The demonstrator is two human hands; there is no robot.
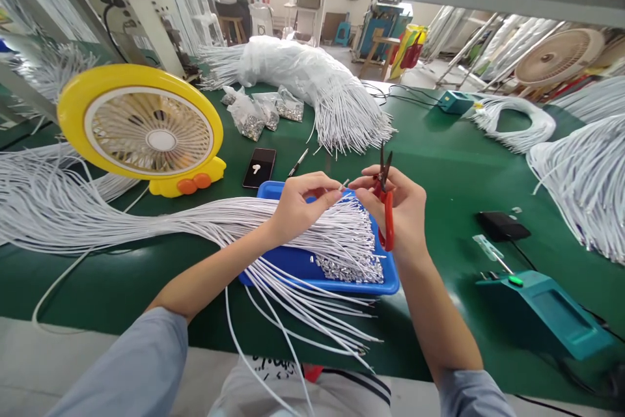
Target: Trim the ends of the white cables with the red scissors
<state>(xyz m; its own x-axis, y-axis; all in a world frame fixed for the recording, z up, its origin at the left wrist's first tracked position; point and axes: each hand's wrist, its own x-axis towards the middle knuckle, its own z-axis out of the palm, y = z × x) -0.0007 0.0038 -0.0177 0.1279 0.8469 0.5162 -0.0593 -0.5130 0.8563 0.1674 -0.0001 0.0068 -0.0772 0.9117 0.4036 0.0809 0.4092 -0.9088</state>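
Observation:
My left hand [297, 205] pinches the end of a thin white cable [340, 187] above a blue tray [312, 270]. My right hand [403, 209] is closed around red-handled pliers [385, 199], jaws pointing up, and its fingertips meet the same cable end. A fan of white cables [205, 222] runs from the left across the tray. Small metal terminals [349, 269] lie piled in the tray's front right part.
A yellow desk fan [146, 127] stands at the left. A black phone [259, 167], a pen [298, 162] and bags of metal parts [254, 114] lie behind the tray. A teal device [551, 313] sits at the right. Big cable bundles [322, 88] lie around the green table [449, 170].

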